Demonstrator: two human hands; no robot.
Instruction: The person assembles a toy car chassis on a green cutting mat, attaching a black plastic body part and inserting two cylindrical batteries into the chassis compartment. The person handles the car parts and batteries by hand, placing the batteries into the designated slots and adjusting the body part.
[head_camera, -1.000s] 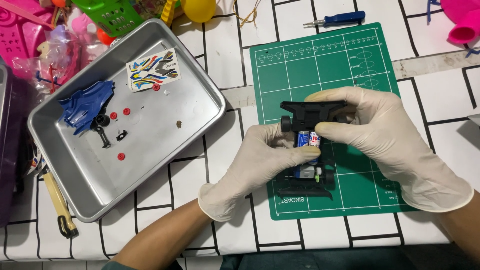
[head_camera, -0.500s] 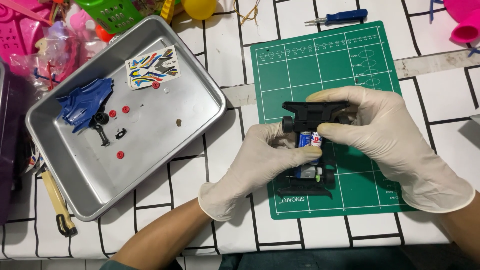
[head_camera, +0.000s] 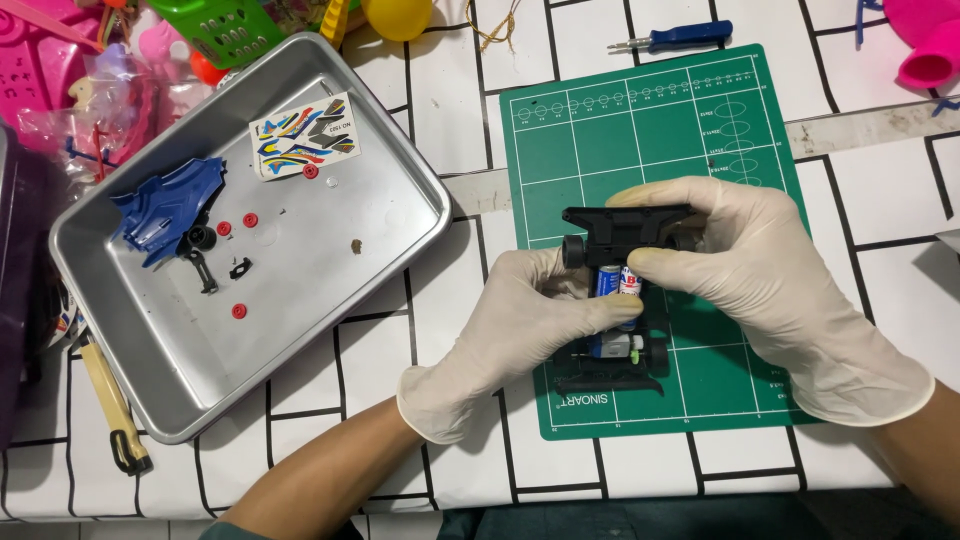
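**Both gloved hands grip toy car chassis over the green mat**

Head view shows the black toy car chassis held just above the green cutting mat, near the mat's middle. Left hand is closed around its near side, thumb pressed on the blue-and-white battery seated in the frame. Right hand is clamped over the far bumper end, fingers curled on top. Compared with a second ago, almost nothing has shifted: both hands keep the same hold and the chassis sits in the same spot on the mat. Left of the mat lies a metal tray with a blue car body shell, a sticker sheet and small red parts. A blue-handled screwdriver rests just beyond the mat's far edge.
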